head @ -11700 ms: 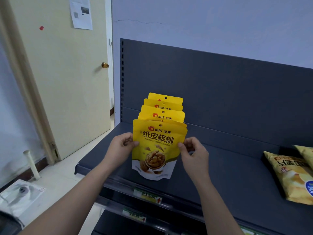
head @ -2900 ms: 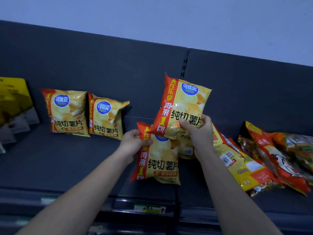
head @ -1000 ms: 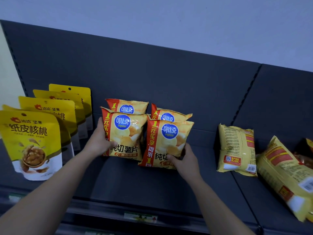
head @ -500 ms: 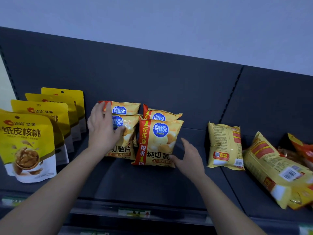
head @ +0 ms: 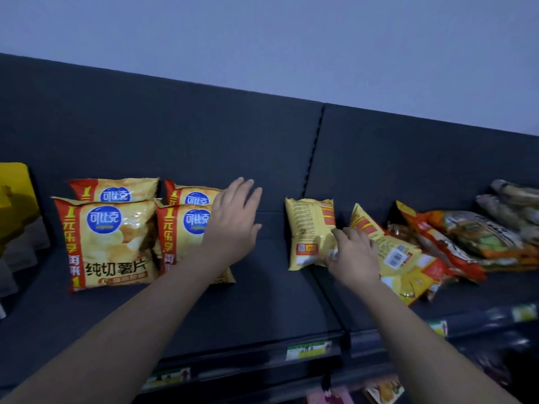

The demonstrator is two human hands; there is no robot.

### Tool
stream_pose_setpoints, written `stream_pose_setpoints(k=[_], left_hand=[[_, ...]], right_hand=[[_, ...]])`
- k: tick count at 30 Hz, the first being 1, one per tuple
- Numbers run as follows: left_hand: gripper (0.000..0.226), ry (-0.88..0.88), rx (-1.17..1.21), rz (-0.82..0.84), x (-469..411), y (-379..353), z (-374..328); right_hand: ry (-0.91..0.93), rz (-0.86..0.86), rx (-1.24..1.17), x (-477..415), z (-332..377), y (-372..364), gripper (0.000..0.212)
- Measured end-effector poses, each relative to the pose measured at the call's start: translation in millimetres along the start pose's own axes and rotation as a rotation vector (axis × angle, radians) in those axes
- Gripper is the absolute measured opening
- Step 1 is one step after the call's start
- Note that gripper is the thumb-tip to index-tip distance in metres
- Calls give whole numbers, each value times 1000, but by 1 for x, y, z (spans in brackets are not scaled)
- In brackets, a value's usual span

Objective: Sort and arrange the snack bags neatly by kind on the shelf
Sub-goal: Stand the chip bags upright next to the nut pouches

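A yellow snack bag, its printed back turned outward, is stood upright on the shelf between the two hands, just left of the right hand. Its lower right edge is touched by that hand's curled fingers. Whether the bag is actually pinched cannot be told through the blur. The left hand is held open with straight fingers, apart from this bag, and is seen in front of the right edge of the front right chip bag. Four chip bags are stood to the left of that hand, two in front and two behind, faces forward. Just right of the right hand, a slanted yellow bag is seen against a loose pile of mixed bags. Far left of the left hand, a yellow pouch is cut off by the frame. Price labels are fixed to the shelf's front rail.
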State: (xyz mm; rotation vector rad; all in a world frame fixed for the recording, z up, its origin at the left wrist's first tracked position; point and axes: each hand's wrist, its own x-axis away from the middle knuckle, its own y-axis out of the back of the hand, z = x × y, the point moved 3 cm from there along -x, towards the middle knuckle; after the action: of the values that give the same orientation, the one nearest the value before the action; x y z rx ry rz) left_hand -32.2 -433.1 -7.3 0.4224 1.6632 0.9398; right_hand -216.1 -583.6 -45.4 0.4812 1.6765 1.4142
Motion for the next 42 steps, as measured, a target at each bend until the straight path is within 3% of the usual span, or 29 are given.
stream_pose_setpoints(k=[10, 16, 20, 26, 33, 37, 39, 42], left_hand=[[73, -159, -81, 224, -21, -99, -93], [82, 39, -11, 486, -31, -154, -117], [103, 173, 73, 547, -35, -178, -123], [98, 263, 173, 458, -36, -181, -116], [79, 369, 391, 485, -46, -142, -105], [40, 631, 788, 384, -52, -105, -92], [29, 795, 1049, 438, -53, -93, -81], [27, 914, 1085, 613, -49, -83, -67]], right_hand=[[-36, 226, 213, -3, -99, -8, 78], [52, 319, 243, -17, -133, -15, 98], [157, 268, 252, -27, -151, -25, 83], [248, 130, -146, -45, -163, -31, 69], [-51, -130, -728, -65, -171, -4, 48], [-250, -242, -931, -77, -171, 13, 40], [-294, -245, -949, -81, -169, 19, 40], [-338, -181, -953, -87, -166, 20, 40]])
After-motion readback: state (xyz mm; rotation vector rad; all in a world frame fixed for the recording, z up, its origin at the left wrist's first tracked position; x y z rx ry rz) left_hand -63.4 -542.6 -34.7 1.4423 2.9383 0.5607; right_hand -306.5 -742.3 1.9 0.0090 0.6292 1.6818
